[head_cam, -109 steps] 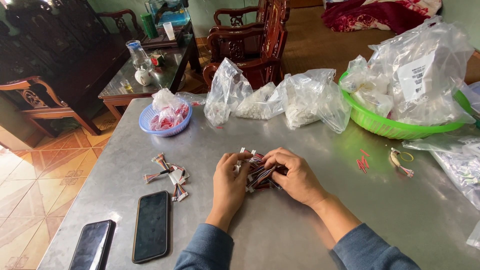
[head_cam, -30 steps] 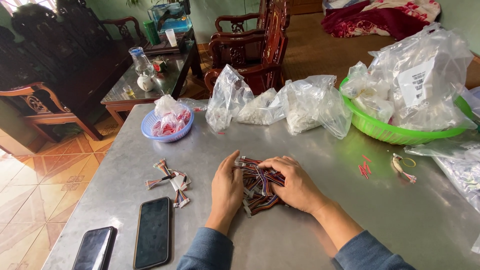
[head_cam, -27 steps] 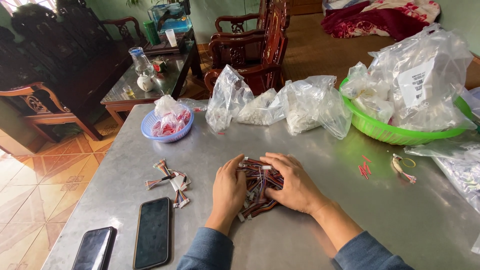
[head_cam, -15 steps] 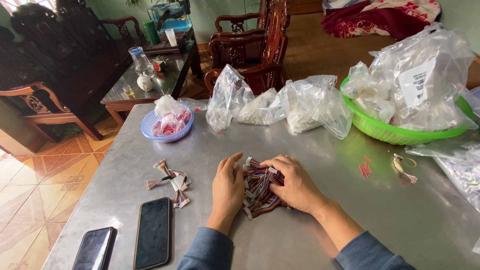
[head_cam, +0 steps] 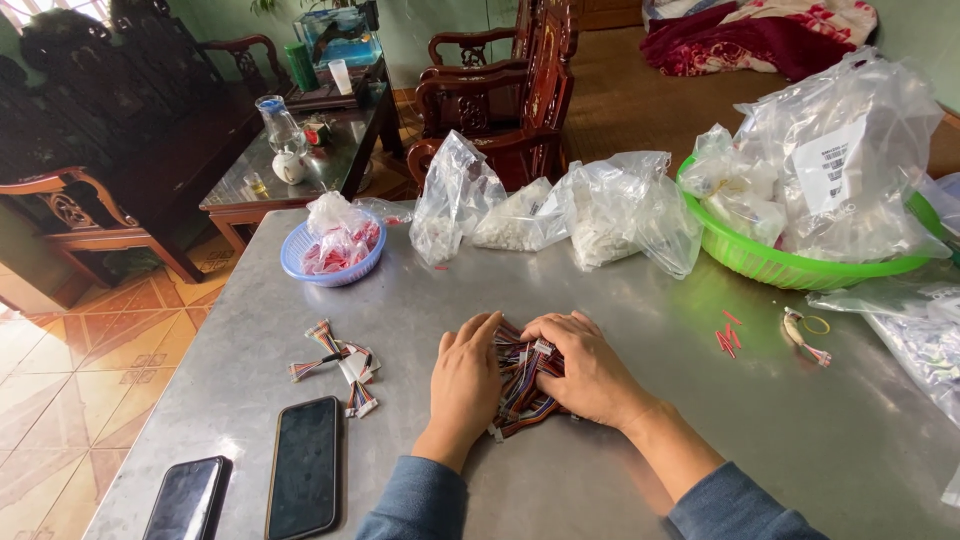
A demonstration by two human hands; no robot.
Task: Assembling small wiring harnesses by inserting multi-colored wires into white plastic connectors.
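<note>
Beyond my steel table (head_cam: 640, 330) stand dark carved wooden chairs (head_cam: 500, 90), a glass-topped side table (head_cam: 300, 160), orange patterned floor tiles (head_cam: 60, 380), and perhaps green walls.

On the grey metal table (head_cam: 640, 330) lie two dark smartphones (head_cam: 303, 466) near its front-left edge, a blue plastic basket (head_cam: 331, 262) of red-and-white pieces, three clear plastic bags (head_cam: 560, 210) of white parts — and a green plastic basin (head_cam: 790, 266) heaped with more bags. Dark carved wooden chairs (head_cam: 500, 90) stand beyond.

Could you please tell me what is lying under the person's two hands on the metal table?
A bundle of multicoloured ribbon wires with white connectors lies under the left hand and right hand; its covered parts cannot be seen.
</note>
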